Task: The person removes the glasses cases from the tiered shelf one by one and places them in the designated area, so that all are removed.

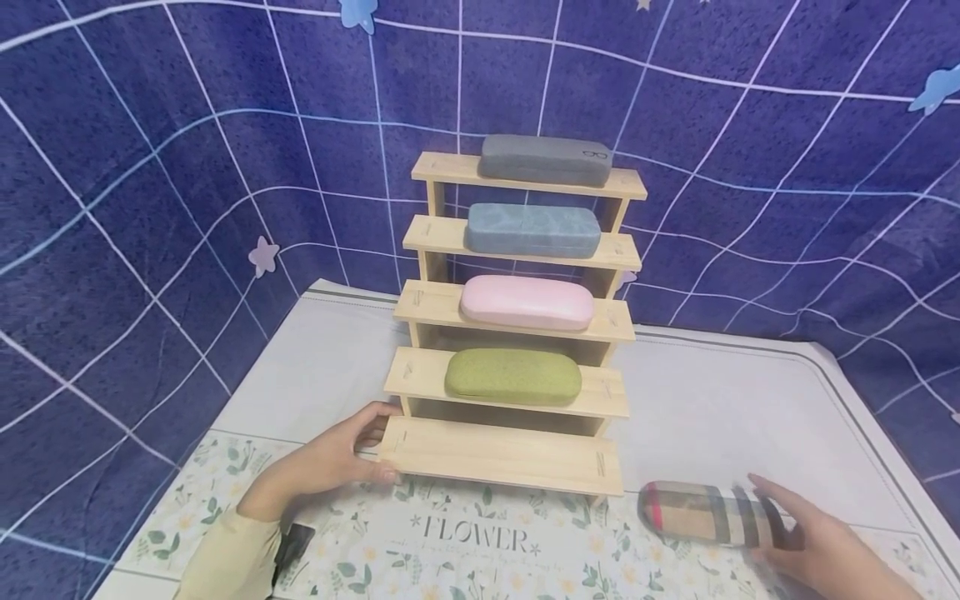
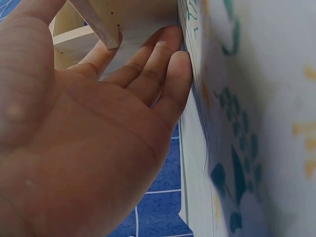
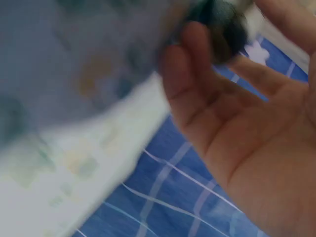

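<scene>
A light wooden stepped rack (image 1: 498, 450) stands in the middle of the head view. My left hand (image 1: 330, 458) grips the left end of its lowest step, thumb at the front edge and fingers behind. At the lower right, my right hand (image 1: 825, 542) holds a plaid glasses case (image 1: 686, 512) by its right end, thumb on the near side and fingers on the far side. The case lies sideways, blurred, just right of the rack. One case sits on each upper step: grey (image 1: 543, 160) on top, then blue (image 1: 532, 231), pink (image 1: 527, 302) and green (image 1: 513, 377).
A floral cloth printed "FLOWER" (image 1: 476, 535) covers the front of the white table (image 1: 720, 392). Behind and at both sides hangs a dark blue curtain (image 1: 315, 167) with a grid pattern and stars. A black strap (image 1: 291, 550) is around the left wrist.
</scene>
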A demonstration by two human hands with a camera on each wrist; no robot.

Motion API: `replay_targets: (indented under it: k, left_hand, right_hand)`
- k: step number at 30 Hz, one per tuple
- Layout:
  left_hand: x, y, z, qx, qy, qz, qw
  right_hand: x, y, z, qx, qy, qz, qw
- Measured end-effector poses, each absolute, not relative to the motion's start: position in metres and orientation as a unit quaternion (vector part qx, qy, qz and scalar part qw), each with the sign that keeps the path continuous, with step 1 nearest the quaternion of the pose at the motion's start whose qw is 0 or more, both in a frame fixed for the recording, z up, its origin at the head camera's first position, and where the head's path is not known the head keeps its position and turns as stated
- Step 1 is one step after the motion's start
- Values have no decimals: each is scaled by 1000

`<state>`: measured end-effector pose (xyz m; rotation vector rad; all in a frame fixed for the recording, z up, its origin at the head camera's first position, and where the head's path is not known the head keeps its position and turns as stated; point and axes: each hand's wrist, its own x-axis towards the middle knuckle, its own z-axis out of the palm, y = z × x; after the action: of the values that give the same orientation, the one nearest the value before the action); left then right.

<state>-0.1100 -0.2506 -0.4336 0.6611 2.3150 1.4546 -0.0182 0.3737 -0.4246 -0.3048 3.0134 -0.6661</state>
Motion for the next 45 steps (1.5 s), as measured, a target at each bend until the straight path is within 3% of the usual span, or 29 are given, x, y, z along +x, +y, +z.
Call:
replay_targets:
  k: [5,9,15,20,28,36,45]
  left_hand:
    - [-110,-252,-434,235,811,512,159]
    - [-110,-252,-435,234,814,508,158]
    - [-110,-251,-436,245,811,509,155]
    - [-110,-253,-436,246,808,512,154]
    - [-110,-254,-437,243,801,523,160]
    - [-109,-252,-437,238,806,518,159]
    - [-109,-253,-437,227,808,519,161]
  right_hand:
    - [-27,372,-394,-98,974,-205,6]
    - [-40,357,-367,-132,969,-191,-79]
    - [-59,310,-329,-162,947,-245,-132]
    - [-80,264,-314,-241,917,-269,-169]
    - [-115,206,-314,-323,886,-308,-125]
    - [-137,169,-325,-299,902,-309,-31]
    - [-143,153,-336,-284,919,-271,-39]
